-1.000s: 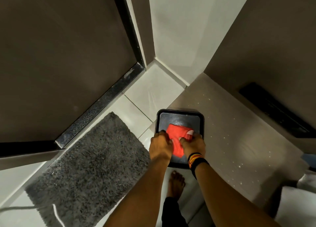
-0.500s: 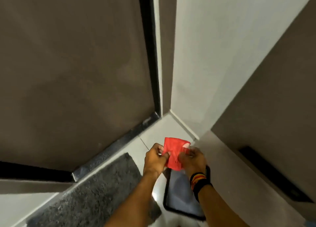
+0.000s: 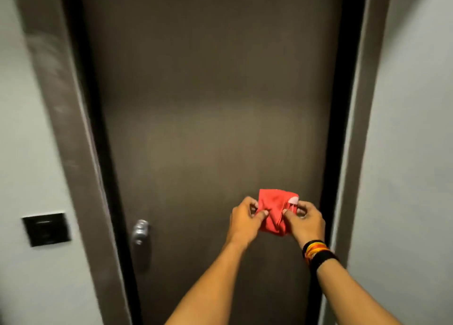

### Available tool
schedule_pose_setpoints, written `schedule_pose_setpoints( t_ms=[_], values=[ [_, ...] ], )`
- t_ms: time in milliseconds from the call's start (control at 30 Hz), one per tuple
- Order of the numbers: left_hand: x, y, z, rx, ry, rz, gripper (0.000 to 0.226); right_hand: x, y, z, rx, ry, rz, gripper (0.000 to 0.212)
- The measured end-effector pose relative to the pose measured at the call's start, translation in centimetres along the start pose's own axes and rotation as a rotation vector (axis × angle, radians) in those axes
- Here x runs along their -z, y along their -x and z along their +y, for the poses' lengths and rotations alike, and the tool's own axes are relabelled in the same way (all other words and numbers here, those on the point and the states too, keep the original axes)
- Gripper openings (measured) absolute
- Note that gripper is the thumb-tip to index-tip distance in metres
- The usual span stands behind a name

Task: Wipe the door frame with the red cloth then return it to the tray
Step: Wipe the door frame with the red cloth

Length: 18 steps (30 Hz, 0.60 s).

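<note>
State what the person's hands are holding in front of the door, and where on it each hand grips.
The red cloth, bunched: the left hand pinches its left edge, the right hand its right edge.

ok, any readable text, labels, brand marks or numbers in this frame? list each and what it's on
None readable.
red cloth: a pale patch at its upper right corner, no letters legible.
black wall plate: blurred, no marking legible.
door knob: no brand visible.
wristbands: coloured stripes only, no text.
door and door frame: plain.
</note>
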State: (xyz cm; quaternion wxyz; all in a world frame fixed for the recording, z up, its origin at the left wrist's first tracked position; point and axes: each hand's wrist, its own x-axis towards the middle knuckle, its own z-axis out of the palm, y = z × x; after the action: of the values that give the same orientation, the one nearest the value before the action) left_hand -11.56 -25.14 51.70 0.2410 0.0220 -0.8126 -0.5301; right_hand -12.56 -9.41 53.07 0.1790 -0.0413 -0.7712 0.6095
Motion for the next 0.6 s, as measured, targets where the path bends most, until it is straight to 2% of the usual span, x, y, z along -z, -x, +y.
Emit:
schedule_pose_setpoints(
  t_ms=[133,267,400,600],
  values=[
    [11.7,-3.1,5.8,-0.114,-0.011,0.148,0.019,-5.5,2.2,-11.7,0.21,-0.059,-0.007,0.04],
    [24.5,-2.9,7.0,-0.17,-0.039,0.334,0.018,-13.4,8.4,-20.0,0.358,-0.176,-0.083,0.048],
    [33.2,-1.4,5.0,-0.149,-0.015,0.448,0.014,-20.7,14.9,-23.4,0.416,-0.243,-0.231,0.06],
    [41.5,1.7,-0.6,-0.031,-0.082,0.516,0.013,-29.3,22.0,-23.7,0.412,-0.283,-0.306,0.055]
  ],
)
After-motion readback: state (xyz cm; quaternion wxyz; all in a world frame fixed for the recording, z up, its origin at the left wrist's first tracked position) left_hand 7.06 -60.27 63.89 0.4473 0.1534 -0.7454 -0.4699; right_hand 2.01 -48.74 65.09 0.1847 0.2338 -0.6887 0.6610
